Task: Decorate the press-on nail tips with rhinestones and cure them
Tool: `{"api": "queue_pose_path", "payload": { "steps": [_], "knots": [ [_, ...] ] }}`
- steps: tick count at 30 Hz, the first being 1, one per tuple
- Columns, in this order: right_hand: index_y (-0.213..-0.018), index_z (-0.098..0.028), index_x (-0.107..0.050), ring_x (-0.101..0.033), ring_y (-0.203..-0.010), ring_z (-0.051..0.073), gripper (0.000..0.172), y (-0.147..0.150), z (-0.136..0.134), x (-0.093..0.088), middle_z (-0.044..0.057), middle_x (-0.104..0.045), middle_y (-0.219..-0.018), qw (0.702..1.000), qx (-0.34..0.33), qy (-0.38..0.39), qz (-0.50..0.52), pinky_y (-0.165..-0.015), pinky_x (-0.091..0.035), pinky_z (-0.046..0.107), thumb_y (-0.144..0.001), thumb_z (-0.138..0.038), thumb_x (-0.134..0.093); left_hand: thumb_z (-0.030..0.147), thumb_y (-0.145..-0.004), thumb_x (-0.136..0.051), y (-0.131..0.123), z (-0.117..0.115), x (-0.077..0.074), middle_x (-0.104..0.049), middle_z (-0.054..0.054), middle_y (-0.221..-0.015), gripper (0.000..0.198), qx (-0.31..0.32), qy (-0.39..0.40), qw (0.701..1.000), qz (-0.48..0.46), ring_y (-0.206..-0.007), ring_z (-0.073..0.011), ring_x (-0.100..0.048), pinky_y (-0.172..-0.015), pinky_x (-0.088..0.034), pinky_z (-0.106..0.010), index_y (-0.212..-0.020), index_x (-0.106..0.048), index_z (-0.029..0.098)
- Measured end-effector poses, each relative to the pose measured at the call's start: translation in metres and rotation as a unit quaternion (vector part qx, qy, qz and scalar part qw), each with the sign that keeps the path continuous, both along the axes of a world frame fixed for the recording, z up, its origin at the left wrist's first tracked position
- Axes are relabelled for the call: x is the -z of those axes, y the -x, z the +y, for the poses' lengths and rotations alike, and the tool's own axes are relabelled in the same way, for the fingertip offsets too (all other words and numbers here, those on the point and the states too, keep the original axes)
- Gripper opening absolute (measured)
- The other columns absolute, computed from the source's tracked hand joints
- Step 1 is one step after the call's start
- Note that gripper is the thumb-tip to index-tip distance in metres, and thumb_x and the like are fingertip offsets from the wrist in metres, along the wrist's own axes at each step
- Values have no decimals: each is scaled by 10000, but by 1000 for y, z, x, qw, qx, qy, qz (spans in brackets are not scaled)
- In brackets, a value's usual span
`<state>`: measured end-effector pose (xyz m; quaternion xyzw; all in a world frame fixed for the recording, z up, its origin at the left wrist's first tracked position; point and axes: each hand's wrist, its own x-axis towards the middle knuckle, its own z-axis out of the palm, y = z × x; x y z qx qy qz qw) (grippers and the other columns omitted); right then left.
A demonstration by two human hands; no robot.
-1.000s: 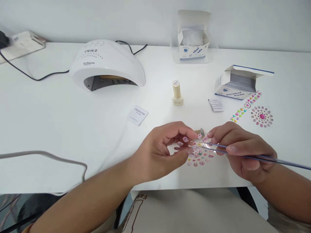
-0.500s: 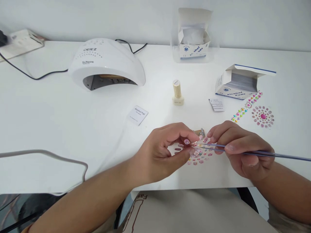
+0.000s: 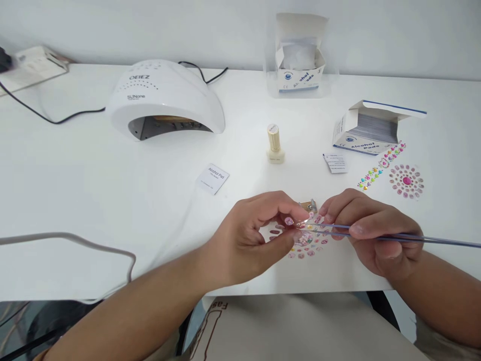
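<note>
My left hand [image 3: 250, 235] is curled near the table's front edge, its thumb and fingers pinching a small pink nail tip [image 3: 288, 220]. My right hand [image 3: 372, 233] grips thin blue tweezers [image 3: 394, 238] whose tips reach left to that nail tip. Under both hands lies a round sheet of pink gem stickers [image 3: 308, 243]. A small brown and metal holder [image 3: 310, 205] sits just behind the fingertips.
A white nail lamp [image 3: 165, 98] with black cord stands back left. A cream polish bottle [image 3: 274, 144], an alcohol pad sachet [image 3: 213, 178], two open alcohol pad boxes [image 3: 298, 57] [image 3: 370, 128], more gem stickers [image 3: 406, 180] and a grey cable [image 3: 75, 240] lie around.
The tweezers have levelled out and their tips have crept slightly up towards the nail tip. My left hand has barely shifted.
</note>
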<state>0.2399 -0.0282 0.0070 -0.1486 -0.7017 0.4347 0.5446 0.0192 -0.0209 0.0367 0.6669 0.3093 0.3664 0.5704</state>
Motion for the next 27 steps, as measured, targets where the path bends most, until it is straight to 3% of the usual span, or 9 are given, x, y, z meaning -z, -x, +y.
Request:
{"api": "queue_pose_path", "payload": {
  "steps": [8, 27],
  "knots": [
    [-1200, -164, -633, -632, -839, 236, 360, -3, 0, 4, 98, -667, -806, 1000, 10, -14, -8, -724, -558, 458, -938, -324, -444, 12, -824, -580, 0, -2, 3, -647, 16, -867, 303, -12, 33, 999, -22, -731, -64, -618, -630, -528, -160, -1047, -612, 215],
    [-1180, -183, -649, -642, -802, 214, 366, 1, 5, 0, 87, -653, -745, 1000, 11, -18, -6, -700, -564, 411, -950, -340, -411, 33, -792, -598, -2, -2, 0, -694, -30, -875, 246, -28, 9, 999, 16, -730, -92, -618, -615, -525, -185, -988, -633, 178]
  ]
}}
